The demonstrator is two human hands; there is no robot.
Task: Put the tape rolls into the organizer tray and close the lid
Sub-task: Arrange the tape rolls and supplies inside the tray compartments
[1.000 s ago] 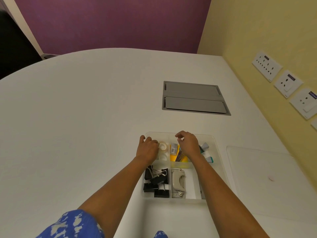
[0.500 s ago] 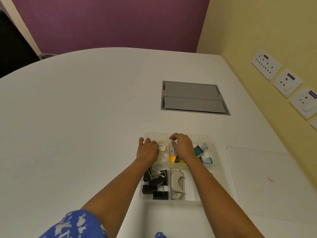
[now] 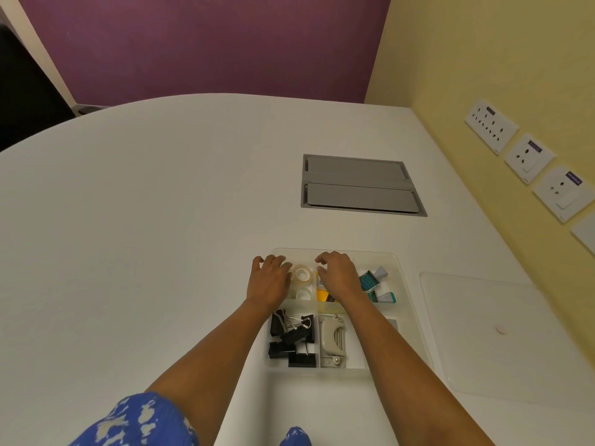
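A clear plastic organizer tray (image 3: pixel 404 286) sits on the white table in front of me. Two clear tape rolls lie in its far-left compartment, one (image 3: pixel 302 273) behind the other (image 3: pixel 303 294). My left hand (image 3: pixel 269 278) rests on the tray's left edge, just left of the rolls, fingers spread and holding nothing. My right hand (image 3: pixel 338 273) hovers over the far-middle compartment, right of the rolls, fingers curled loosely and apart. The tray's clear lid (image 3: pixel 502 336) lies flat on the table to the right.
The tray also holds black binder clips (image 3: pixel 291 339), a beige hole punch (image 3: pixel 332 341), yellow items (image 3: pixel 322 294) and teal-capped tubes (image 3: pixel 375 281). A grey cable hatch (image 3: pixel 359 185) is set into the table beyond. A yellow wall with sockets (image 3: pixel 528 157) runs along the right.
My right hand has shifted left from the tubes toward the tape rolls. The left hand has stayed at the tray's left edge, and the rolls now show between the hands.
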